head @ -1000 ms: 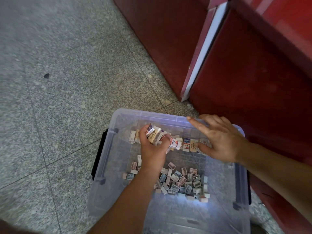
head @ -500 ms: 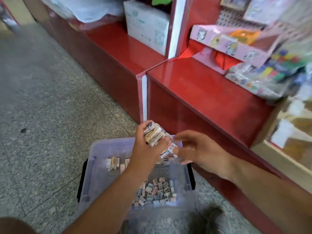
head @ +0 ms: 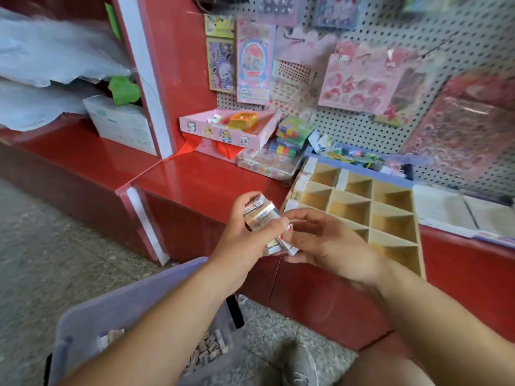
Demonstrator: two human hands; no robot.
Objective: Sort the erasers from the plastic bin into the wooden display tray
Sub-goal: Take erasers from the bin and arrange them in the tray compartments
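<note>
We start with the glossy red shop counter (head: 200,179), whose right part carries the pale wooden display tray (head: 370,211) with its grid of square compartments. Below it, on the speckled floor at our lower left, stands the translucent lilac-tinted plastic bin (head: 125,307), with a scatter of loose erasers (head: 207,346) showing through its wall. Our two hands meet in front of the counter's edge, just left of the tray and well above the bin. The left hand (head: 242,238) is curled round a stack of small paper-sleeved block erasers (head: 260,215), thumb on one side and fingers on the other. The right hand (head: 328,240) touches it and pinches a few more sleeved erasers (head: 284,246) at the bottom of that bundle (blur keeps us from counting them). We judge these pieces to be very light, firm and slightly rubbery, so nothing here breaks if it drops. The trouble is the smooth sleeves, which probably slide against each other, so a loosely held stack could fan out and spill. We would take each eraser by its two long flat faces with thumb and forefinger and peel it off the end of the stack, keeping the left hand's squeeze across the stack's sides.
</note>
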